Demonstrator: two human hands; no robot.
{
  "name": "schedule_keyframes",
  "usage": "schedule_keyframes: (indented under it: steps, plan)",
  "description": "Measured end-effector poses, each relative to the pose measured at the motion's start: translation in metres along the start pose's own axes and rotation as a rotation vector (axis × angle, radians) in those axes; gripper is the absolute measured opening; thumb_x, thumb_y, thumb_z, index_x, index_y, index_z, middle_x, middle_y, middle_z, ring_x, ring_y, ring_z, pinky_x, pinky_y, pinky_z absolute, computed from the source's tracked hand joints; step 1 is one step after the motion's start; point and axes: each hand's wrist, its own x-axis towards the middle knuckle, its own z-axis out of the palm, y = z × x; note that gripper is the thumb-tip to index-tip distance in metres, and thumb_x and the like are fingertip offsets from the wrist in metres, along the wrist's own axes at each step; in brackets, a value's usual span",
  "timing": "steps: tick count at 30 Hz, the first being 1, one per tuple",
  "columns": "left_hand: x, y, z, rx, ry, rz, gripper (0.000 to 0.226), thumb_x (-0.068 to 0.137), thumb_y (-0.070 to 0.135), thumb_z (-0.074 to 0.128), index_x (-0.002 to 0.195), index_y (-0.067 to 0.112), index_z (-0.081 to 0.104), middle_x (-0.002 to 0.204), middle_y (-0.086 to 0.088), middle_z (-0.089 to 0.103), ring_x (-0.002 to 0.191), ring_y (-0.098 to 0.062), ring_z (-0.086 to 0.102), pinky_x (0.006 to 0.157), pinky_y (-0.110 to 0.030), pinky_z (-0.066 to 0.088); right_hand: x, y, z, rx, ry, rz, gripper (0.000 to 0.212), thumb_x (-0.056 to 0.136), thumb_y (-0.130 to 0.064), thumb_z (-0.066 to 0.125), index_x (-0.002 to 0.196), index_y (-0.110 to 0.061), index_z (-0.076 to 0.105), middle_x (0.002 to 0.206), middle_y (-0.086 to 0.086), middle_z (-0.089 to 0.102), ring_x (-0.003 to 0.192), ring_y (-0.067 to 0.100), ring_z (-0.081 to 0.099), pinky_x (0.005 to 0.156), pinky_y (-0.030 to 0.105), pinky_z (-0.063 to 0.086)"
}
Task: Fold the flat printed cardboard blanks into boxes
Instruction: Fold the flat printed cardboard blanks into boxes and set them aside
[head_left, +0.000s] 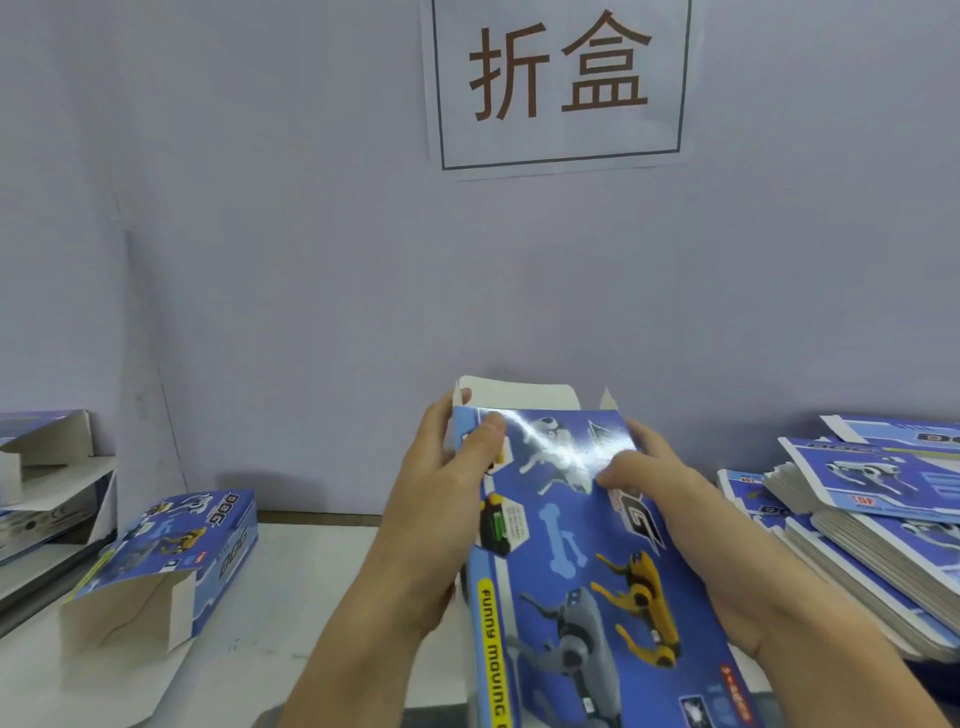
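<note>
Blue printed cardboard blank (582, 561), glossy, with robot-dog artwork and a yellow "FUNNY MOVING" strip, is held up over the near middle of the desk, its long axis running from 6 o'clock toward 12. It looks partly opened into a sleeve: white end flaps (519, 392) stand up at its far end. The left hand (436, 499) grips the left side wall near the far end, thumb on the printed face and fingers curled behind. The right hand (670, 499) holds the right edge, its fingers (621, 470) curled onto the glossy face.

To do this step well, I judge the two hands should press the side walls toward each other so the sleeve squares up along its creases, then tuck the small side flaps in before the large white flap. Pressure belongs on the creases, not on the face, which could dent or kink. The slick surface may slip, so the hold should stay near the corners.

The pale grey desk (311, 571) carries, at 9 o'clock, a folded blue box (171, 551) lying with its open end toward the viewer, and further left some other opened cartons (47, 483). At 3 o'clock lie leaning stacks of flat blue blanks (872, 525). A pale lilac wall (260, 260) rises behind, with a white paper sign (558, 83) bearing two brown characters at 12 o'clock.
</note>
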Motion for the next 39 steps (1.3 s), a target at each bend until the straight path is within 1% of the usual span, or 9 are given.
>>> schedule_keyframes:
  steps: [6, 13, 17, 21, 24, 27, 31, 35, 39]
  plan:
    - [0.003, -0.012, 0.000, -0.099, -0.011, -0.077, 0.025, 0.099, 0.039, 0.052, 0.123, 0.036, 0.059, 0.107, -0.002, 0.077, 0.092, -0.024, 0.076, 0.071, -0.038, 0.064, 0.004, 0.006, 0.006, 0.162, 0.160, 0.054, 0.045, 0.093, -0.041, 0.061, 0.134, -0.047, 0.046, 0.096, -0.002, 0.078, 0.083, 0.023, 0.077, 0.060, 0.031, 0.060]
    - [0.006, -0.026, 0.007, 0.049, 0.113, 0.042, 0.030, 0.088, 0.056, 0.053, 0.117, 0.049, 0.050, 0.096, 0.012, 0.076, 0.087, -0.014, 0.076, 0.060, -0.028, 0.061, 0.007, 0.013, 0.018, 0.203, 0.226, -0.057, 0.045, 0.096, -0.035, 0.059, 0.137, -0.048, 0.048, 0.101, -0.003, 0.077, 0.083, 0.022, 0.077, 0.057, 0.028, 0.060]
    - [0.008, -0.028, 0.005, 0.114, 0.133, 0.107, 0.046, 0.077, 0.055, 0.064, 0.118, 0.037, 0.054, 0.097, 0.007, 0.076, 0.086, -0.017, 0.077, 0.062, -0.035, 0.063, 0.009, 0.015, 0.019, 0.128, 0.255, -0.090, 0.038, 0.097, -0.035, 0.059, 0.131, -0.052, 0.053, 0.104, -0.004, 0.076, 0.084, 0.018, 0.076, 0.059, 0.027, 0.060]
    - [0.007, -0.030, 0.004, 0.171, 0.142, 0.125, 0.026, 0.079, 0.054, 0.063, 0.093, 0.033, 0.061, 0.088, 0.003, 0.077, 0.080, -0.016, 0.077, 0.055, -0.027, 0.060, 0.009, 0.023, 0.018, 0.115, 0.249, -0.089, 0.021, 0.098, -0.033, 0.057, 0.116, -0.042, 0.062, 0.100, 0.000, 0.076, 0.083, 0.022, 0.076, 0.060, 0.031, 0.061]
    - [0.006, -0.031, 0.008, 0.224, 0.140, 0.098, 0.033, 0.077, 0.061, 0.059, 0.079, 0.029, 0.055, 0.085, -0.007, 0.074, 0.076, -0.021, 0.076, 0.059, -0.037, 0.063, 0.015, 0.023, 0.014, 0.077, 0.239, -0.041, 0.012, 0.100, -0.026, 0.052, 0.107, -0.027, 0.061, 0.089, 0.001, 0.077, 0.075, 0.021, 0.076, 0.056, 0.026, 0.058]
    - [0.001, -0.025, 0.009, 0.156, 0.102, 0.055, 0.052, 0.075, 0.070, 0.053, 0.092, 0.021, 0.058, 0.094, -0.012, 0.074, 0.084, -0.026, 0.076, 0.077, -0.049, 0.061, 0.009, 0.018, 0.007, 0.094, 0.174, 0.022, 0.033, 0.106, -0.027, 0.043, 0.088, -0.004, 0.061, 0.064, 0.005, 0.073, 0.060, 0.023, 0.069, 0.051, 0.018, 0.053]
    - [0.002, -0.019, 0.007, 0.165, 0.148, 0.038, 0.059, 0.094, 0.057, 0.049, 0.107, 0.000, 0.058, 0.095, -0.018, 0.073, 0.090, -0.036, 0.072, 0.087, -0.056, 0.058, 0.004, 0.013, 0.014, 0.213, 0.176, 0.087, 0.062, 0.089, -0.065, 0.046, 0.103, -0.010, 0.071, 0.093, 0.013, 0.077, 0.082, 0.031, 0.075, 0.077, 0.041, 0.059]
    - [0.003, -0.016, 0.008, 0.197, 0.239, 0.009, 0.035, 0.102, 0.025, 0.039, 0.080, -0.001, 0.038, 0.077, -0.025, 0.050, 0.072, -0.036, 0.049, 0.070, -0.045, 0.043, 0.006, 0.013, 0.020, 0.066, 0.296, 0.058, 0.052, 0.091, -0.049, 0.051, 0.102, 0.002, 0.054, 0.071, 0.006, 0.070, 0.056, 0.016, 0.068, 0.061, 0.034, 0.051]
    - [0.002, -0.016, 0.004, 0.192, 0.222, -0.004, 0.031, 0.104, 0.026, 0.037, 0.083, 0.006, 0.047, 0.076, -0.018, 0.057, 0.074, -0.034, 0.060, 0.070, -0.041, 0.046, 0.009, 0.010, 0.021, 0.046, 0.354, 0.051, 0.030, 0.092, -0.038, 0.053, 0.096, -0.008, 0.054, 0.062, 0.003, 0.063, 0.046, 0.002, 0.061, 0.049, 0.021, 0.047]
